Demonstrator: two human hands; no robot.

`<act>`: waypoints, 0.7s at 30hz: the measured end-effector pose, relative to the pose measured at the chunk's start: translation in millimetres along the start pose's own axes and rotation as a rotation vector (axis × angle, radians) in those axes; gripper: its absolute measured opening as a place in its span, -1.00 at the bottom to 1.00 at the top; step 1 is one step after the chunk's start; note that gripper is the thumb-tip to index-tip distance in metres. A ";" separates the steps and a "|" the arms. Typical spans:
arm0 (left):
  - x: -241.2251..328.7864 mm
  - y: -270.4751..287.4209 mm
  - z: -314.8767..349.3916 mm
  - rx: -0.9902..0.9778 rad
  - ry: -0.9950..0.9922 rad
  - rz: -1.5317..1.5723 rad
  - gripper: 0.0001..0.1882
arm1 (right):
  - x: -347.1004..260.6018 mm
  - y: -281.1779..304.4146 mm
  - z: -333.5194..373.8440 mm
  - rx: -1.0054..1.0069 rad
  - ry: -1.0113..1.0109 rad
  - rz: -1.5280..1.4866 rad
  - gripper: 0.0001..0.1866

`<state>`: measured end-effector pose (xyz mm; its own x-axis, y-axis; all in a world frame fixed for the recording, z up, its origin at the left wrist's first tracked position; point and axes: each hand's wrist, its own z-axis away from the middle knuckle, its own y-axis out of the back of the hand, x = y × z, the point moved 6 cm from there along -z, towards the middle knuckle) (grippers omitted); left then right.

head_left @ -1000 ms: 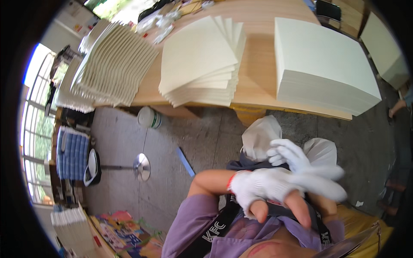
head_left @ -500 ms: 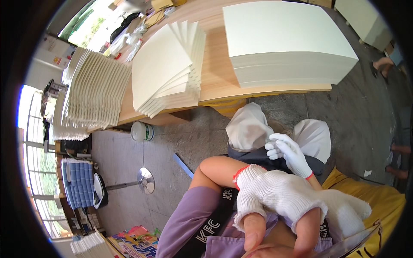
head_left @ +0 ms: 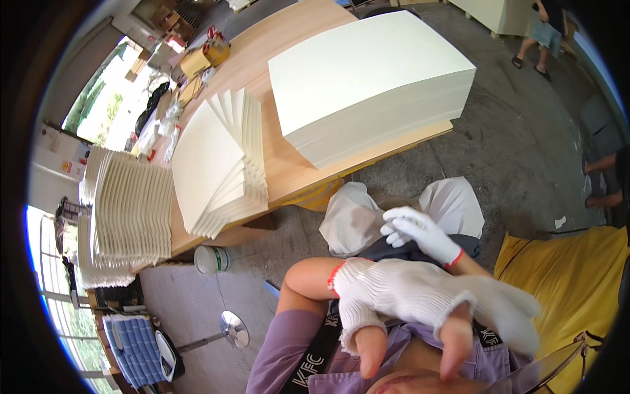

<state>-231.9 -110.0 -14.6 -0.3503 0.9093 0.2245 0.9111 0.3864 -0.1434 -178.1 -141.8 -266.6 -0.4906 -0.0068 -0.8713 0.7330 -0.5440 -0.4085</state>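
Note:
My left hand (head_left: 400, 292) is raised close to the lower edge, in a white ribbed knit glove with a red cuff. Its bare thumb and one bare finger point downward, apart, with no object seen between them. The white-covered fingers (head_left: 505, 312) blur off to the right. Behind it, above my lap, my right hand (head_left: 420, 233) wears a white glove with red trim. Its fingers are loosely bent, with nothing seen in them. Both hands are away from the table (head_left: 298, 187), which bears a tall block of white sheets (head_left: 374, 72) and a fanned stack of cream sheets (head_left: 207, 161).
Wavy stacked sheets (head_left: 131, 210) stand at the table's left end. Below are a white bucket (head_left: 209, 260) and a round metal stand base (head_left: 234, 329). Yellow cloth (head_left: 564, 282) lies at right. Another person (head_left: 545, 39) stands far right; bare feet or legs (head_left: 604, 180) show at the right edge.
The view has shifted and tilted, so the table and stacks sit lower and further left. My hands keep nearly the same pose. More of the person at far right shows.

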 end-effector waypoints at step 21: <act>232.9 167.0 54.7 0.574 1.554 -2.156 -0.52 | -346.8 168.4 -43.8 0.326 0.075 1.438 -0.70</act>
<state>-173.1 174.8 -39.0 0.3240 -0.8739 0.3625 -0.2870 0.2743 0.9178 136.1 -194.3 -45.1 0.5820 -0.6554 -0.4814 0.4168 -0.2680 0.8686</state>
